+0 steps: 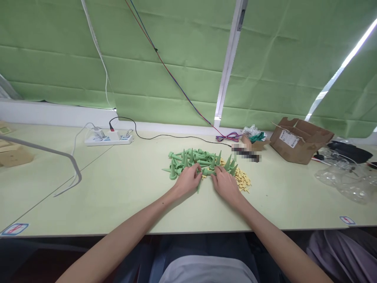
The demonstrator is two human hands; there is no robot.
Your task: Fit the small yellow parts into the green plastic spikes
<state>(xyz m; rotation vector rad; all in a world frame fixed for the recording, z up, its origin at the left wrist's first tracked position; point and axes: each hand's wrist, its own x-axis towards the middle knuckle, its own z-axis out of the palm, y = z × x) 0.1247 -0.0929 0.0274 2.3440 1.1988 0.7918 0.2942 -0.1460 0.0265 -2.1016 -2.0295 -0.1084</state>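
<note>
- The green cones (pixel 172 173) lie in a loose heap at the middle of the worktop (pixel 132 204), just ahead of the person; some stand upright on their wide ends, others lie on their sides across one another.
- They look like thin moulded plastic: probably light, fairly stiff and a little slippery, with narrow tips that could bend or snap. The wide collar or lower body seems the surest place to take hold; the tip gives little to grip.
- Small yellow pieces (pixel 243 181) spread in a low pile along the right side of the heap, partly behind the cones. They look very light and easy to scatter, best picked up by fingertips.
- The left hand (pixel 188 180) is at the heap's near edge, thumb and fingers drawn close together; whether they pinch a piece I cannot tell.
- The right hand (pixel 226 184) reaches among the cones near the yellow pieces, fingers bent and thumb slightly apart; its hold is hidden too.
- Farther right sit an open cardboard box (pixel 294 147) and clear plastic items (pixel 353 186).
- At the far left is a white power strip (pixel 108 140), with a black cable (pixel 173 136) running behind the heap.
</note>
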